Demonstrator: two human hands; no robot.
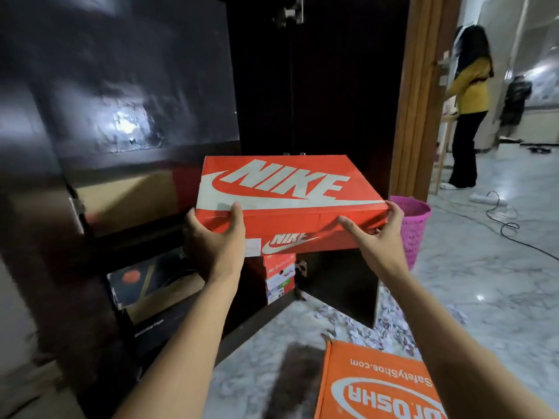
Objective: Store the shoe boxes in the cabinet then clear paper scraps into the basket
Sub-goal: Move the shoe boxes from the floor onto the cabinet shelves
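Cabinet door: a dark glossy panel fills the upper left of the frame, apparently swung open.
Black box: sits at lower left in the bottom of the cabinet, so at least one box looks stored.
Left hand: left of centre, grasping the near left corner of the Nike box, with the thumb up on the lid edge and the fingers hidden behind or beneath.
Nike box: red-orange, lid on, held level in mid-frame in front of the dark cabinet opening and not yet resting on any shelf.
Stacked box ends: just below the held box, small labelled ends show inside the lower compartment and look already put away.
Right hand: right of centre, grasping the near right corner, thumb along the front face and fingers wrapped round the side.
Orange box: lies on the marble floor at lower right, outside the cabinet and still to be stored.
Paper scraps: scattered over the floor between the orange box and the cabinet, none gathered as far as can be seen.
Pink basket: stands on the floor just right of the held box, beside the cabinet's wooden edge; its contents are not visible.
Bystander: a person in a yellow top stands at upper right, well apart.
Progress: probably midway through the storing. One box is in hand, one waits on the floor, and the scrap clearing has not begun.
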